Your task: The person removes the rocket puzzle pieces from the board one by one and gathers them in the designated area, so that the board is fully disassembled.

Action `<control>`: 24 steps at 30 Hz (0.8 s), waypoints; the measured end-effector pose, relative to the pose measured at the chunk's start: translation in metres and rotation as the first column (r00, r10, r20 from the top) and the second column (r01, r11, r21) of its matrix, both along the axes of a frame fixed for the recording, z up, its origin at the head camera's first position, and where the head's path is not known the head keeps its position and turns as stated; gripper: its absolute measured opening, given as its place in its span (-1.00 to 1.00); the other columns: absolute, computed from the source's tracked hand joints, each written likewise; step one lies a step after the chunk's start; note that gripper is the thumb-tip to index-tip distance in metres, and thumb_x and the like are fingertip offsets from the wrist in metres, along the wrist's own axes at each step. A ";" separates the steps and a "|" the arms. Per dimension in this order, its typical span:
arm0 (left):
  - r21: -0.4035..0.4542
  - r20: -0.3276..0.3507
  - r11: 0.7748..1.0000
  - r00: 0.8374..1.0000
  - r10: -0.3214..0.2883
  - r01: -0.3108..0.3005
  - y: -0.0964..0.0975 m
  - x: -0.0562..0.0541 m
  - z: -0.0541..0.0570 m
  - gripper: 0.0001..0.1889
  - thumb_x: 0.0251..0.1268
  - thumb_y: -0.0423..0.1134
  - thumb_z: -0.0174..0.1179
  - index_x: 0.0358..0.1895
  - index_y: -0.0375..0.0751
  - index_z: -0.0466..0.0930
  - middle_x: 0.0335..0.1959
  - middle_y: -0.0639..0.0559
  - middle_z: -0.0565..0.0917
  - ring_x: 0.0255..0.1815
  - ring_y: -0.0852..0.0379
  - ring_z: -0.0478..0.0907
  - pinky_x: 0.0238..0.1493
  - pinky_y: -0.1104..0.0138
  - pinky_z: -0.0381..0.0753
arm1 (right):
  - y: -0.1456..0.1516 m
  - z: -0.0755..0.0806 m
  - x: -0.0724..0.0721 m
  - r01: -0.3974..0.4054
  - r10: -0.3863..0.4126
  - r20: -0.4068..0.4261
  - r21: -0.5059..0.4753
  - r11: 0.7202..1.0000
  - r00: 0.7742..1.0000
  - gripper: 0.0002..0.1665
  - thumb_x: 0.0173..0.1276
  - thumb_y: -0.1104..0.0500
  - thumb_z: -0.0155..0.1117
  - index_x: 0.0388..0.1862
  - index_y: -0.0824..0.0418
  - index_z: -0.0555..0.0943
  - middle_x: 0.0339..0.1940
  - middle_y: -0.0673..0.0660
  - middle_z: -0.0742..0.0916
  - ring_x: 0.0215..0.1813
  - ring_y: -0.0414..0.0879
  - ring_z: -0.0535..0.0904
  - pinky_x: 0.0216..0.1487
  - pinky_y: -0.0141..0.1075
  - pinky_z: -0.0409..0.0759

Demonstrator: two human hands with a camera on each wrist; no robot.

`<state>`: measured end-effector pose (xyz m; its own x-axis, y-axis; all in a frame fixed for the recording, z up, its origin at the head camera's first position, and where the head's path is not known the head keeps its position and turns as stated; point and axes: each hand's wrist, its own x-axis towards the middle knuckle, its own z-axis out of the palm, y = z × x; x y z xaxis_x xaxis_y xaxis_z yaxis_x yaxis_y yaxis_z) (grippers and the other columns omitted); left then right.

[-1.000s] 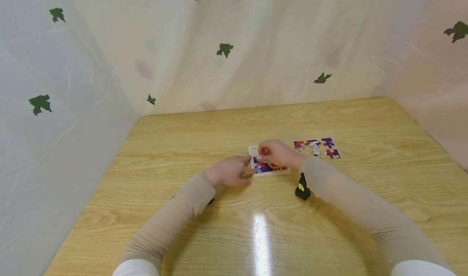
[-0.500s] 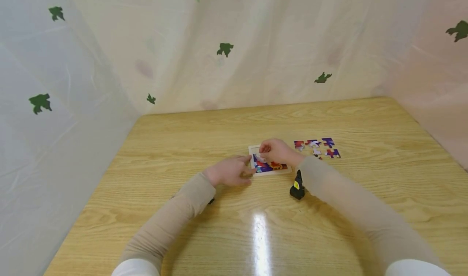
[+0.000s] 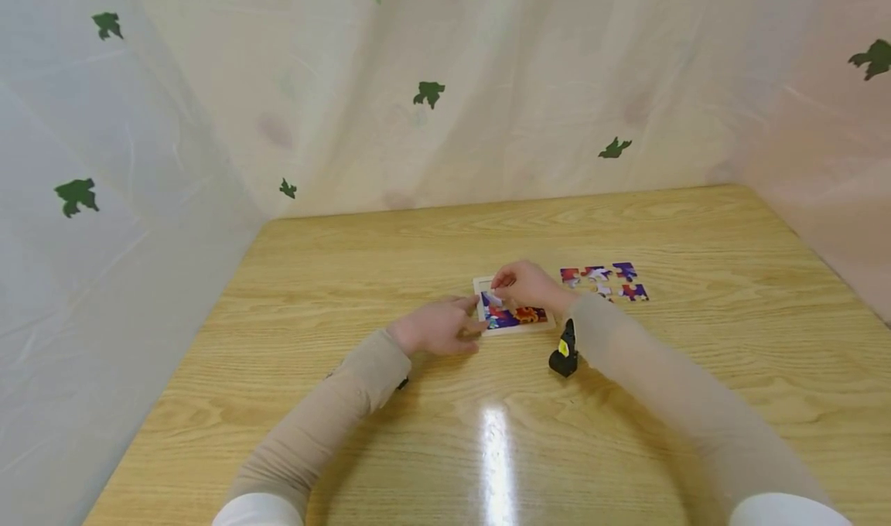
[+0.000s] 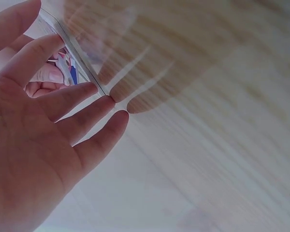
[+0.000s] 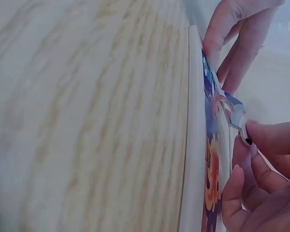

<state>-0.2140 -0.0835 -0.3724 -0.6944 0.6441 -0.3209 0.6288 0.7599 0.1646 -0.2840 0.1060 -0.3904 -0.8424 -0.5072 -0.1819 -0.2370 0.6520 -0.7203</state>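
Note:
My right hand (image 3: 530,286) pinches a jigsaw piece (image 5: 234,108) between thumb and fingertips, holding it tilted over the left part of a puzzle tray. This shallow tray has a pale rim (image 5: 195,106), and its near part holds fitted pieces with a purple, red and orange picture (image 3: 527,316). At the tray's left side, my left hand (image 3: 437,327) has its fingers extended, with fingertips at the rim. Part of the tray's far side is hidden behind the right hand. In the left wrist view the left hand's fingers (image 4: 87,121) are spread.
Several loose jigsaw pieces (image 3: 634,292) lie right of the tray, close to the right forearm. The wooden table (image 3: 334,271) ends at a pale curtain (image 3: 515,124) with green leaf shapes. A black wrist camera (image 3: 564,356) hangs under the right sleeve.
The right hand has shifted slightly up and tilted the piece it pinches. Its wrist camera has swung a little left. The left hand stays in place at the tray.

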 end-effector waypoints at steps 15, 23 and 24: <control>-0.004 0.005 1.000 1.000 0.016 -0.016 0.000 -0.001 0.000 -0.53 0.38 -0.04 0.08 0.31 -0.06 0.42 0.47 -0.32 0.08 0.47 -0.19 0.10 0.47 0.11 0.10 | 0.017 0.008 0.001 -0.025 0.025 -0.066 0.003 1.000 0.998 -0.79 0.38 0.22 0.16 -0.10 0.25 0.66 -0.07 0.19 0.71 -0.08 -0.01 0.56 -0.08 -0.19 0.54; 0.000 -0.014 1.000 1.000 0.012 -0.012 0.000 -0.001 -0.001 -0.53 0.36 -0.05 0.10 0.30 -0.06 0.43 0.46 -0.33 0.10 0.46 -0.20 0.13 0.47 0.11 0.10 | 0.034 0.013 -0.003 -0.036 0.036 -0.053 -0.009 0.999 0.998 -0.87 0.37 0.22 0.18 -0.18 0.24 0.61 -0.17 0.16 0.68 -0.11 0.00 0.55 -0.05 -0.18 0.54; 0.002 -0.016 1.000 1.000 0.010 -0.010 0.000 -0.001 -0.001 -0.53 0.36 -0.05 0.10 0.30 -0.07 0.43 0.46 -0.33 0.10 0.46 -0.20 0.13 0.47 0.10 0.10 | 0.037 0.014 -0.003 -0.033 0.033 -0.053 -0.013 0.999 0.998 -0.87 0.37 0.22 0.18 -0.18 0.24 0.60 -0.17 0.16 0.68 -0.11 0.00 0.55 -0.04 -0.17 0.53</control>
<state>-0.2149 -0.0838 -0.3731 -0.7057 0.6379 -0.3083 0.6238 0.7658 0.1565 -0.2871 0.1426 -0.3763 -0.8333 -0.5372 -0.1306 -0.2959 0.6329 -0.7154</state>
